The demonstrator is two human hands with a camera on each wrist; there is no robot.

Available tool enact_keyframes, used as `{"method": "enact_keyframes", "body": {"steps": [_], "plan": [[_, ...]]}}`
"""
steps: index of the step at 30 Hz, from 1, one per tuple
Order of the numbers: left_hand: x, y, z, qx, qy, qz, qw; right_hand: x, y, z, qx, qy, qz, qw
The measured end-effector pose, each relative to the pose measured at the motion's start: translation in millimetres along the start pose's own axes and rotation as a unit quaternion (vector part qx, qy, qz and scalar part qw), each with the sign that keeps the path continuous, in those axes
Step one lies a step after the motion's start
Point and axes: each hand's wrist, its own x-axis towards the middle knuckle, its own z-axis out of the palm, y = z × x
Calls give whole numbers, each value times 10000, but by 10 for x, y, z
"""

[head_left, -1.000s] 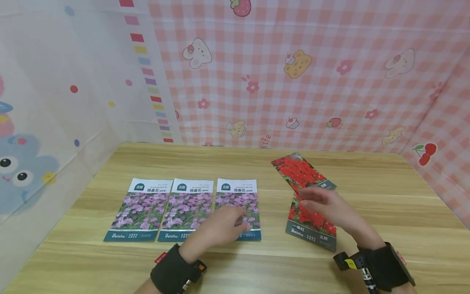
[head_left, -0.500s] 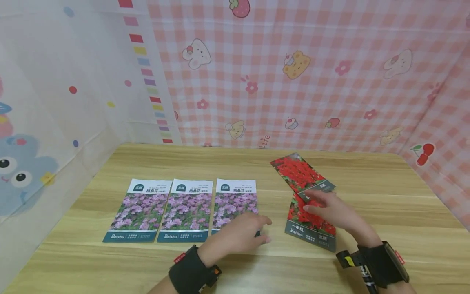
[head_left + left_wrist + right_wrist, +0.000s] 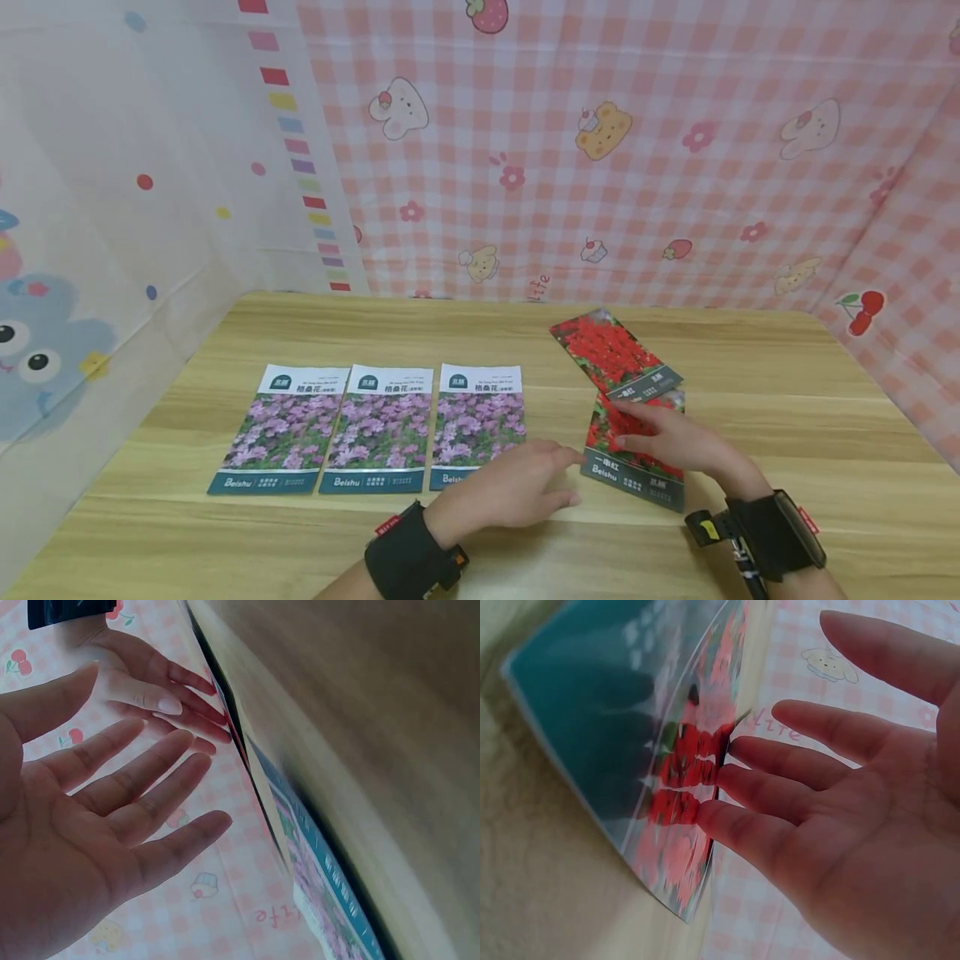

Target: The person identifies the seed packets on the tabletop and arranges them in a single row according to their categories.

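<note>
Two seed packets with red flowers lie at the right of the table. The nearer red-flower packet [image 3: 633, 483] sits at a slant below my right hand [image 3: 675, 437], whose fingertips touch its glossy front in the right wrist view. The farther red-flower packet [image 3: 611, 350] is turned diagonally, its lower end meeting the nearer one. My left hand [image 3: 517, 487] hovers with loosely extended fingers just left of the nearer packet, holding nothing. Part of the rightmost purple-flower packet [image 3: 478, 425] is hidden behind it. In the left wrist view the left fingers [image 3: 150, 799] are spread and the palm is bare.
Two more purple-flower packets, a left one [image 3: 281, 429] and a middle one [image 3: 381, 429], lie upright in a row with the third. The wooden table [image 3: 450, 333] ends at a pink checked cloth wall [image 3: 525, 150] behind, with a white patterned cloth [image 3: 172, 233] on the left.
My left hand has moved right, off the rightmost purple-flower packet towards the red-flower packets. The right hand has slid slightly towards me over the nearer red packet. The packets have not visibly moved.
</note>
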Motion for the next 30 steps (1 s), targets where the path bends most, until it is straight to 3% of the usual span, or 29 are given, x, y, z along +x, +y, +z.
{"method": "enact_keyframes", "body": {"steps": [10,14,17,24,26,30], "plan": [[6,-26,-6,-849,-277,371,9953,-25,81,-47,-6,-60,39,10000],[2,-16,3,-1357,-274,317,9899,-42,151,-100,71,-112,123,9998],[-9,-11,9,-1940,-245,125,9806,-58,201,-149,129,-157,184,9996],[-17,-5,15,-3222,-238,-354,9457,-131,306,-255,236,-173,355,9989],[-20,-4,8,-3364,-242,-461,9403,-152,343,-278,238,-162,394,9988],[-28,1,-3,-3410,-221,-641,9376,-182,395,-309,188,-166,440,9987]]}}
